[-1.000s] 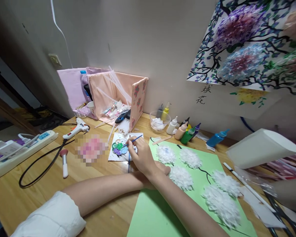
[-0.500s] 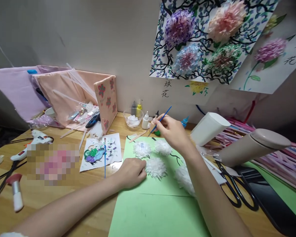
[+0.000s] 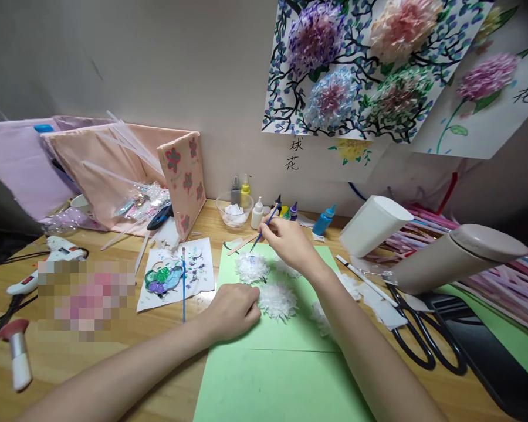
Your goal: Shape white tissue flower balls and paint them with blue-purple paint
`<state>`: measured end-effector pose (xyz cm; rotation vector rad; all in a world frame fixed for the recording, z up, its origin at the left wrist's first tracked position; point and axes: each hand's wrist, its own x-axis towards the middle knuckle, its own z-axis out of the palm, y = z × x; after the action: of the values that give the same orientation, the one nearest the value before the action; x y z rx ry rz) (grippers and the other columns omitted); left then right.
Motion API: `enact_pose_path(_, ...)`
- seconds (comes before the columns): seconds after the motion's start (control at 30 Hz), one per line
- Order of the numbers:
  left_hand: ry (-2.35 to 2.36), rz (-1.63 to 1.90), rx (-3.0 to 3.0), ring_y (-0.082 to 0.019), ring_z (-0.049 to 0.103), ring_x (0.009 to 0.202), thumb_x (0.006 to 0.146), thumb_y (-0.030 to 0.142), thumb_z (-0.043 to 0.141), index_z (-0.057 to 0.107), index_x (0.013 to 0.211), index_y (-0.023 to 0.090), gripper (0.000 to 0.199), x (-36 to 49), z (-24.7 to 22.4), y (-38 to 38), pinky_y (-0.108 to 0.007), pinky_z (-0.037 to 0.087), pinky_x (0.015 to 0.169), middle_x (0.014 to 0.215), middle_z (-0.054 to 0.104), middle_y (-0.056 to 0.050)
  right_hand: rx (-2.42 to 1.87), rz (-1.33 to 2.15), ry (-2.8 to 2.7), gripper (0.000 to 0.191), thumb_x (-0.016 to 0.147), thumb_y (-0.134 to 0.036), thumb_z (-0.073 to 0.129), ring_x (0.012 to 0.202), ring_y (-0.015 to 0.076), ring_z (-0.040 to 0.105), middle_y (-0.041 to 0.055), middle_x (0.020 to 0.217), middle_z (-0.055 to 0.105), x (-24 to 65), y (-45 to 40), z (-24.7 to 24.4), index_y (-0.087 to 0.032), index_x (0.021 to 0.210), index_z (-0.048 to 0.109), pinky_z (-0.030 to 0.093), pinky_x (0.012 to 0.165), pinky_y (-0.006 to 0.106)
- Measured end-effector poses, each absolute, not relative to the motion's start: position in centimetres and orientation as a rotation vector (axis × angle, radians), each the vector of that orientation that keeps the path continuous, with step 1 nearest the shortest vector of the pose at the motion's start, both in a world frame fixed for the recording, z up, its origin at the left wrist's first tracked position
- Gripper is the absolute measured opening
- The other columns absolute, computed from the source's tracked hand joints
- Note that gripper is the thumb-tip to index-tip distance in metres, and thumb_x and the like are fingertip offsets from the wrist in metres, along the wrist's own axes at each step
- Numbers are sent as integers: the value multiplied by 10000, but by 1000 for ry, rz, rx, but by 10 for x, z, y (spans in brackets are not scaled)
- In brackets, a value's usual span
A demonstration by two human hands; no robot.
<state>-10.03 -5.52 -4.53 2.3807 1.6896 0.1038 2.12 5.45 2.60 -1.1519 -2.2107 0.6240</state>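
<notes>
My right hand point(image 3: 290, 243) pinches a slim blue paintbrush point(image 3: 266, 225), its bristles just above the upper-left white fringed paper flower point(image 3: 251, 266), whose middle has a small bluish mark. Curled closed, my left hand point(image 3: 235, 310) rests on the green sheet point(image 3: 264, 384), against the left side of the middle white flower point(image 3: 277, 300); its fingers are tucked under and hidden. My right hand and forearm partly cover other white flowers. A flat wooden stick point(image 3: 242, 244) lies at the sheet's upper edge, close to the brush.
Left of the sheet, a paint-smeared paper point(image 3: 205, 275) carries a second brush point(image 3: 183, 287). Paint bottles, including a blue one point(image 3: 324, 220), and a clear bowl point(image 3: 234, 217) line the wall. Scissors point(image 3: 426, 334), a phone point(image 3: 488, 351) and a tumbler point(image 3: 457, 258) sit right; a glue gun point(image 3: 48, 264) sits left.
My right hand has moved left with the paintbrush, bringing its tip from the sheet's top edge to the upper-left flower. The blue bottle shows more fully. My left hand stays in place.
</notes>
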Motion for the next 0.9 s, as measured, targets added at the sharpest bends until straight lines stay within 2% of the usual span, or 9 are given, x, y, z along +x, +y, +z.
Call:
enact_pose_path(0.4, 1673, 114, 2385, -155, 529, 621, 759, 195, 374, 512, 698, 188, 151, -101, -46, -56, -263, 284, 537, 683, 604, -24, -1138, 716, -2184, 197, 821, -230, 444, 629, 167, 596, 45, 653, 652, 16, 57, 16, -173, 725, 605, 383, 553, 224)
enact_pose_path(0.67, 1676, 131, 2404, -152, 520, 601, 753, 196, 375, 509, 690, 193, 147, -102, -47, -56, -266, 275, 528, 672, 599, -13, -1194, 803, -2045, 199, 819, -246, 421, 685, 165, 618, 28, 660, 663, 22, 63, 17, -174, 735, 587, 409, 634, 231)
enact_pose_path(0.9, 1673, 151, 2420, -148, 510, 589, 748, 199, 375, 498, 682, 195, 140, -103, -49, -56, -273, 234, 508, 663, 596, -10, -1187, 839, -2080, 202, 809, -241, 424, 676, 171, 621, 40, 647, 655, 18, 65, 7, -184, 668, 557, 418, 602, 230)
